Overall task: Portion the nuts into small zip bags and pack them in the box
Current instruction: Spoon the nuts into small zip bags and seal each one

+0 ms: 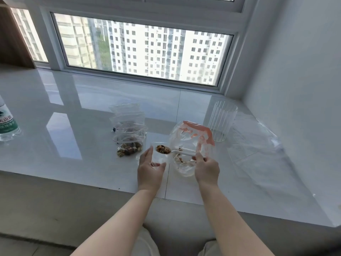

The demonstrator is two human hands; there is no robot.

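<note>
Right hand (206, 168) pinches the handle end of a white plastic spoon (181, 153); the bowl carries a heaped load of mixed nuts (163, 149) and hangs just over the mouth of a small clear zip bag (158, 156). Left hand (150, 168) is cupped round that bag, fingers and thumb apart, propping the opening; whether it truly grips the film or only steadies it I cannot tell, the plastic being near invisible. Source bag (191, 148), clear with an orange strip, stands open just right of the spoon, a small remainder of nuts at its bottom. Filled zip bags (129, 143) lie in a loose row left of the hands, running toward the far side of the white sill (73, 108). A clear ribbed cup (222, 122) stands far right; a large clear plastic sheet (258, 154) lies beside it; a water bottle (7, 122) at far left. No box identifiable in view. Risks, as judged: the load is heaped, so any tilt before the bowl clears the bag lip would drop nuts onto the glossy sill, where they may roll to the near edge. The small bag mouth is limp; if the left fingers relax, it collapses and the spoon tips onto closed film. The spoon handle crosses the source bag's rim; a snag there on withdrawal could topple that bag and spill the remainder.
</note>
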